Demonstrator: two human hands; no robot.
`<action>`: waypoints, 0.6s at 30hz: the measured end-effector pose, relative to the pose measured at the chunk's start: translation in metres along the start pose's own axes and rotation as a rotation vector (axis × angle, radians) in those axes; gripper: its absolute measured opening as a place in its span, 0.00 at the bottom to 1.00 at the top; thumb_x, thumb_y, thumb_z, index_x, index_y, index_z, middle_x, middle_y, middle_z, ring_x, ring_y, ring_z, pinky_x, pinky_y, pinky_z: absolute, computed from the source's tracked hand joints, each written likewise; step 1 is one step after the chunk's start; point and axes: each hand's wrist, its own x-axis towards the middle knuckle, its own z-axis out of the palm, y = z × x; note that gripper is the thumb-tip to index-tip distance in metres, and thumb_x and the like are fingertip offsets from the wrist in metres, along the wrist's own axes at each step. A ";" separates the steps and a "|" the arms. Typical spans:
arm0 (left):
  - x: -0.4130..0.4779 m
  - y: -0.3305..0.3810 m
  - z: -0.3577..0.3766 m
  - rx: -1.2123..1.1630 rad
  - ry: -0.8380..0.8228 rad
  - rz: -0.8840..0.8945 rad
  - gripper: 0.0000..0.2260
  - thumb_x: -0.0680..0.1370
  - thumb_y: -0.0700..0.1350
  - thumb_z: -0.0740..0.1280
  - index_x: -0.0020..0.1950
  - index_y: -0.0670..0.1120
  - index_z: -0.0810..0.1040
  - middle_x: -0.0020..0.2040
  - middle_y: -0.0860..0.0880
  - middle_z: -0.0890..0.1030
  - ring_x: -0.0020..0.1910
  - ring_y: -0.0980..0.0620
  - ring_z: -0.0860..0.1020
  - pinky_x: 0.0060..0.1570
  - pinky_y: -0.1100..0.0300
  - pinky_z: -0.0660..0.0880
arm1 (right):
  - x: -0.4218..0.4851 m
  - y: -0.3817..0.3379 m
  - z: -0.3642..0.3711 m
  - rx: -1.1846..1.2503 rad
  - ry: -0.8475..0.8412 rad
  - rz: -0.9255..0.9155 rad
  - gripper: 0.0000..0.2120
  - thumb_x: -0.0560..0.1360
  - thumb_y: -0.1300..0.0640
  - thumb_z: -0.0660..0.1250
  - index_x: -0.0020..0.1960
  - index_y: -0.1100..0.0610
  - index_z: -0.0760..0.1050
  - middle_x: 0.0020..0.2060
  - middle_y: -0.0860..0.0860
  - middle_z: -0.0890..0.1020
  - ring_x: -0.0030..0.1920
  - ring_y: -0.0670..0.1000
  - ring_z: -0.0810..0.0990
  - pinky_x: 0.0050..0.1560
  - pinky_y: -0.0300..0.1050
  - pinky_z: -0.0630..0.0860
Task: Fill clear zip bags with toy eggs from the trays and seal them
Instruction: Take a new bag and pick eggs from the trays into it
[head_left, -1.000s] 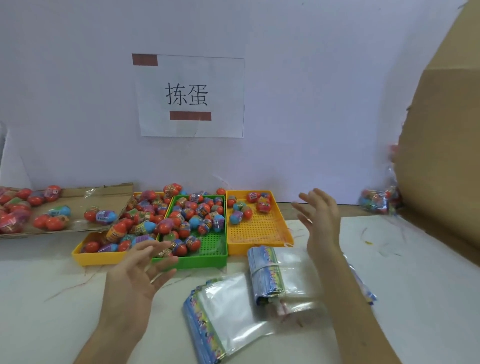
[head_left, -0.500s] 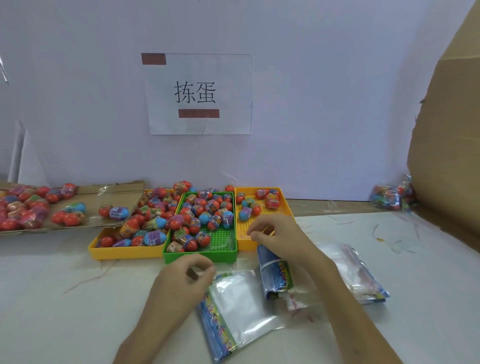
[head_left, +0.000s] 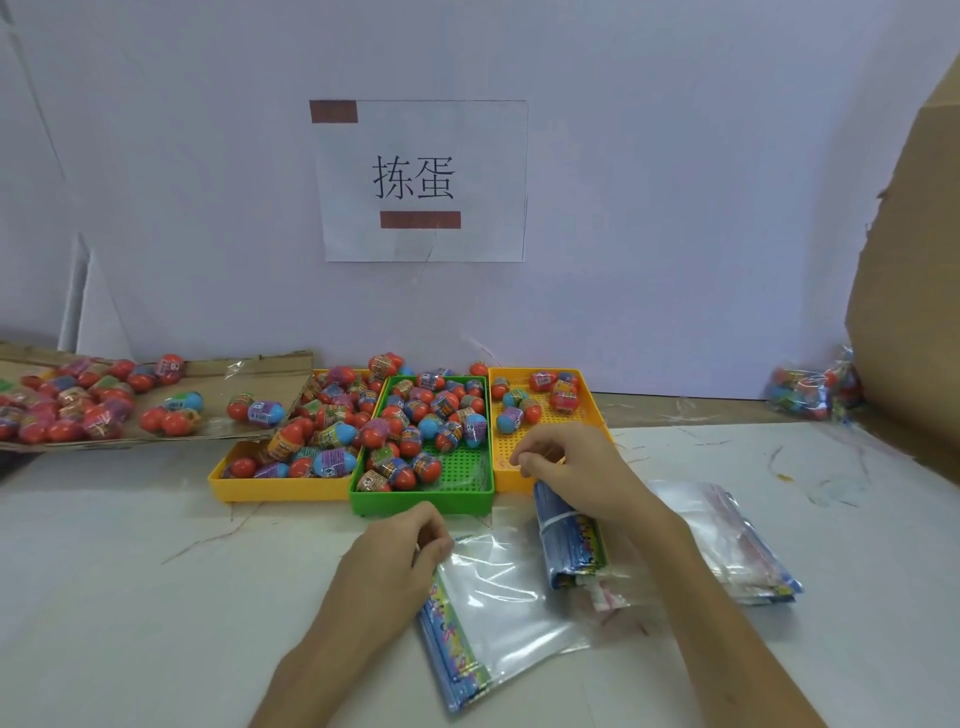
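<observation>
On my feed: left hand (head_left: 400, 564) pinches the top bag (head_left: 511, 608) by its corner, fingers curled on it; right hand (head_left: 579, 470) over the banded bundle (head_left: 570, 545), fingers curled together, hold unclear; eggs (head_left: 441, 410) in trays (head_left: 421, 503) behind.

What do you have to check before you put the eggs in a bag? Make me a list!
1. Grip on a bag: ok. The left hand pinches a corner of the top bag.
2. Only one bag pinched: cannot tell.
3. Bag mouth open: not ok. The top bag lies flat.
4. Eggs ready: ok. The green tray holds plenty of eggs.
5. Right hand free: cannot tell. Its curled fingers sit above the banded bundle, and what they pinch is hidden.
</observation>
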 end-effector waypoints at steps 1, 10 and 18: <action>0.001 -0.001 0.000 -0.032 0.027 0.002 0.08 0.80 0.45 0.70 0.41 0.53 0.75 0.36 0.56 0.79 0.38 0.56 0.77 0.42 0.54 0.77 | 0.000 0.000 0.000 -0.001 -0.001 -0.001 0.09 0.80 0.59 0.66 0.46 0.48 0.82 0.40 0.41 0.82 0.45 0.44 0.81 0.47 0.39 0.78; 0.004 -0.004 -0.011 -0.260 0.390 0.014 0.11 0.80 0.37 0.69 0.41 0.50 0.75 0.36 0.56 0.79 0.39 0.56 0.78 0.37 0.65 0.74 | 0.000 0.002 0.002 -0.002 0.022 -0.028 0.08 0.79 0.57 0.67 0.46 0.47 0.82 0.40 0.41 0.83 0.43 0.42 0.80 0.43 0.35 0.74; 0.001 0.000 -0.012 -0.265 0.433 0.123 0.11 0.80 0.38 0.69 0.45 0.54 0.76 0.41 0.59 0.79 0.42 0.58 0.77 0.37 0.69 0.71 | -0.007 -0.020 0.008 0.142 -0.199 -0.142 0.19 0.72 0.45 0.76 0.62 0.38 0.78 0.54 0.35 0.82 0.57 0.38 0.79 0.54 0.37 0.75</action>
